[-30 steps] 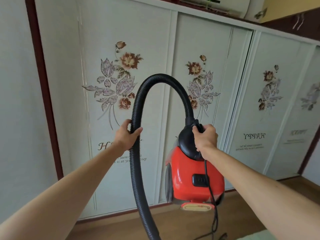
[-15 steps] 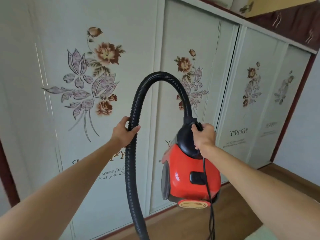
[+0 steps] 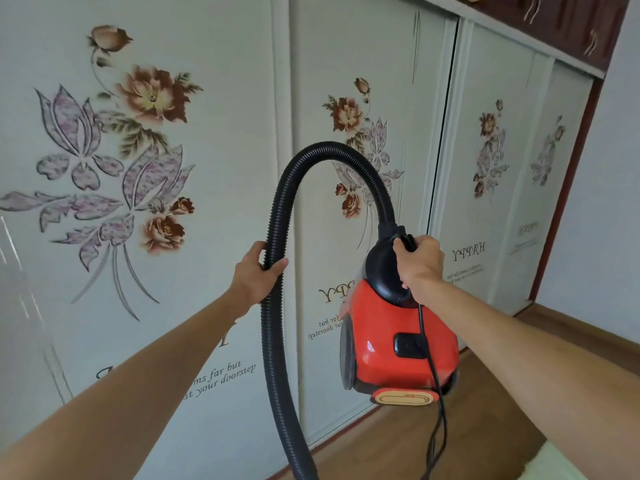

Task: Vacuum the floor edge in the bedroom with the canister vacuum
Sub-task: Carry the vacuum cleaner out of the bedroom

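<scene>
A red canister vacuum [image 3: 377, 344] with a black top hangs in the air, front end up. My right hand [image 3: 419, 261] grips its black carry handle. A black ribbed hose [image 3: 277, 341] arches up from the canister's top, curves left and drops out of the frame's bottom edge. My left hand [image 3: 256, 271] grips the hose on its left side, thumb in front. A black power cord [image 3: 433, 393] dangles from the canister toward the floor. The hose's nozzle end is out of view.
White sliding wardrobe doors [image 3: 173, 202] with flower prints and mirrored lettering stand close ahead. The wooden floor [image 3: 415, 441] runs along their base at the lower right. A pale wall [image 3: 602, 202] meets the wardrobe at the right. Dark upper cabinets [image 3: 568, 26] sit above.
My view has swung left and closer to the wardrobe doors. Both hands keep the same grips, and the vacuum still hangs at about the same height.
</scene>
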`<state>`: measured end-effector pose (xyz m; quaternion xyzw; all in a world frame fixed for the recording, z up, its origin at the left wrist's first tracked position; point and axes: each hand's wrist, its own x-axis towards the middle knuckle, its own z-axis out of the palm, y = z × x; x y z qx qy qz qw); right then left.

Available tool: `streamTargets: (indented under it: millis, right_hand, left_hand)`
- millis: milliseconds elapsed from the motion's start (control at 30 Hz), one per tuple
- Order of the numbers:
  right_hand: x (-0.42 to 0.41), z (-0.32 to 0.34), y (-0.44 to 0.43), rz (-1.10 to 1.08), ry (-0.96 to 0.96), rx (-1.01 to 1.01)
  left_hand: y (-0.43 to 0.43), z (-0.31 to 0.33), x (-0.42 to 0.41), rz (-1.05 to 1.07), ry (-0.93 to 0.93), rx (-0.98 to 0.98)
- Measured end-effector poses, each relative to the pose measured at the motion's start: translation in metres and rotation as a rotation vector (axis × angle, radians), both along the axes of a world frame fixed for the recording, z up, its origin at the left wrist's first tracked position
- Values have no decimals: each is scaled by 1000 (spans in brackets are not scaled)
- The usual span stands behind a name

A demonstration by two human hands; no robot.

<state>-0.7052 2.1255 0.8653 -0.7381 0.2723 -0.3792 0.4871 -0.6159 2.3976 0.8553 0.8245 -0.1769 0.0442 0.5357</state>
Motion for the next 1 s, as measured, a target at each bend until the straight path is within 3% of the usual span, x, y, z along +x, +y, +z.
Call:
streamTargets:
  millis: [433, 1000]
  right_hand:
    - [94, 8, -134, -134, -4, -8]
    - [91, 0, -288, -385, -51, -124]
  left_hand:
    - [-165, 3, 133, -141, -30, 18]
    - [-374, 0, 206, -412, -17, -20]
